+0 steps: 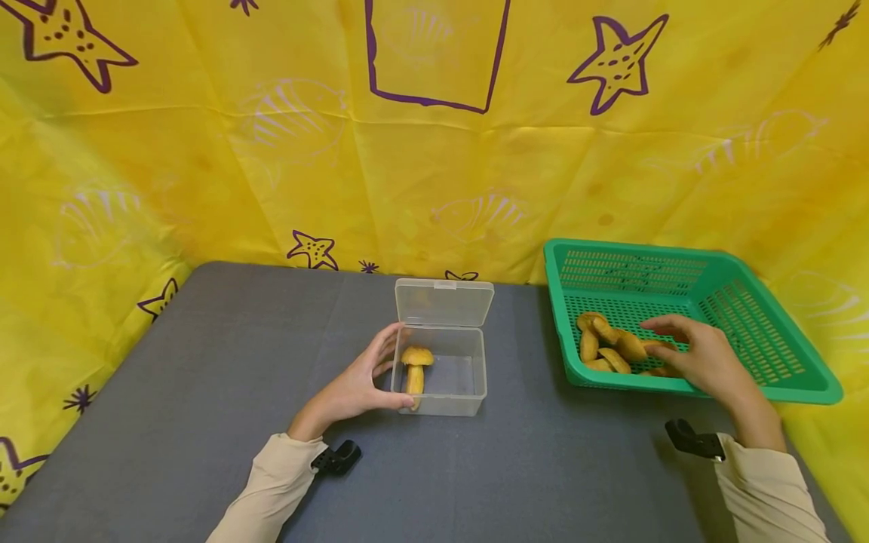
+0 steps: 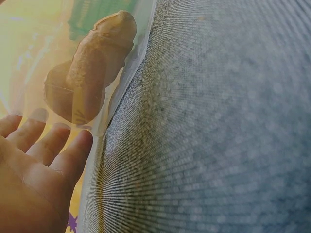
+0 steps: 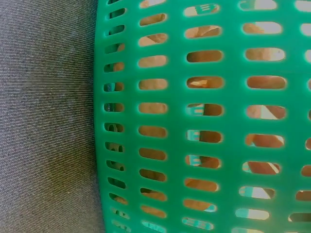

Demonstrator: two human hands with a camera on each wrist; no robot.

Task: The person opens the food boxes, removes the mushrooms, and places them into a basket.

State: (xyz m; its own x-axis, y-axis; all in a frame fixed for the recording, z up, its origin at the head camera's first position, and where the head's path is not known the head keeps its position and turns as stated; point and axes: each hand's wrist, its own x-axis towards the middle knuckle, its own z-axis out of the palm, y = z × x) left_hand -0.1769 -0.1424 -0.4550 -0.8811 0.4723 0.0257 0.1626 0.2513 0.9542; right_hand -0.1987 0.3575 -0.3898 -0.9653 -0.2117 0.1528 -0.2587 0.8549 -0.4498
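Note:
A clear plastic box [image 1: 468, 407] with its lid [image 1: 444, 302] raised stands on the table. My left hand [image 1: 356, 381] grips the box's left side, thumb at the front corner and fingers farther back. One brown-capped mushroom [image 1: 416, 373] lies inside, along the left wall; the left wrist view shows this mushroom [image 2: 92, 68] through the plastic. Over at the right, my right hand [image 1: 699, 358] reaches into the green basket [image 1: 740, 264], its thumb and fingers apart beside a mushroom [image 1: 631, 345]. In the right wrist view, the basket's slotted wall [image 3: 177, 114] mostly hides that hand.
Several more mushrooms [image 1: 589, 343] are heaped at the basket's left front. The grey tabletop [image 1: 502, 475] runs beneath box and basket. A yellow cloth [image 1: 407, 166] with sea-creature drawings hangs behind the table and at both sides.

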